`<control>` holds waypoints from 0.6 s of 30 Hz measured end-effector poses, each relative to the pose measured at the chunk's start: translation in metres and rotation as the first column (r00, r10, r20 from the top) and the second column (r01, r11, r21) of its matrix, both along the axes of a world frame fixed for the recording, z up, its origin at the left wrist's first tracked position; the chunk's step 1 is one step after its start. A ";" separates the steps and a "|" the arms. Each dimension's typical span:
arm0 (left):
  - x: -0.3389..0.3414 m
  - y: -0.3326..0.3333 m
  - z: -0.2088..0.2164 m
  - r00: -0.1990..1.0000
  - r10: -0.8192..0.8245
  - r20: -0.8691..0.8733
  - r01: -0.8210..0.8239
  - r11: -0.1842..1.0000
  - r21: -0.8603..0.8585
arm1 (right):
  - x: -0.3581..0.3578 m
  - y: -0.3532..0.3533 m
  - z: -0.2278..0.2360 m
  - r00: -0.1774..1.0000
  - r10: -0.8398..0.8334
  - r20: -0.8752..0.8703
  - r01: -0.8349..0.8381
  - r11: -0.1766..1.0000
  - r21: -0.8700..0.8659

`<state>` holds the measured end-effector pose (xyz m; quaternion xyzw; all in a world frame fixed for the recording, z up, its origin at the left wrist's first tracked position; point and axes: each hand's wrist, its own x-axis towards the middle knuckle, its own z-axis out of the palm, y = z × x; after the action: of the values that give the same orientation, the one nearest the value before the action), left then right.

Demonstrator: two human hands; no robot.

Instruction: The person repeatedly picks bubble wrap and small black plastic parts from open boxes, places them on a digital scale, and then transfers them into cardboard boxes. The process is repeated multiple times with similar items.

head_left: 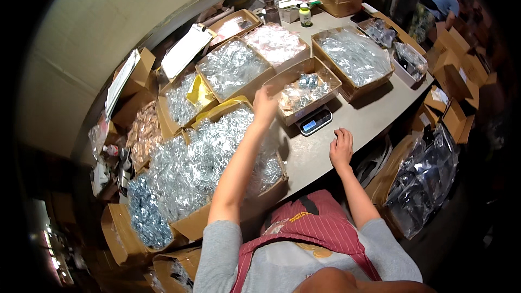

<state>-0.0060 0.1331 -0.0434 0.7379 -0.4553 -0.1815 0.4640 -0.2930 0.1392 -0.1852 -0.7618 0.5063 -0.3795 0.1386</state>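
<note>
- The desk [320,154] spread before me.
- A box [310,107] of packets [296,96] sat over the scale [316,124].
- My left hand [265,104] was at its left wall — whether gripping, I couldn't tell.
- My right hand [342,148] was empty — loosely curled by the desk's edge.

The left hand [265,104] is beside an open carton [319,102], the right hand [341,150] near a small scale [316,122].
</note>
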 end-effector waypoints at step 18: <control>0.033 0.534 0.038 0.637 0.655 -0.406 -0.769 0.576 -0.277 | -0.014 -0.015 -0.044 0.944 0.254 -0.212 -0.285 0.949 -0.133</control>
<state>0.0275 0.6671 -0.0059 0.7077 -0.0795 0.0318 0.7013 -0.3071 0.1238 -0.2295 -0.8659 0.3756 -0.3212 0.0775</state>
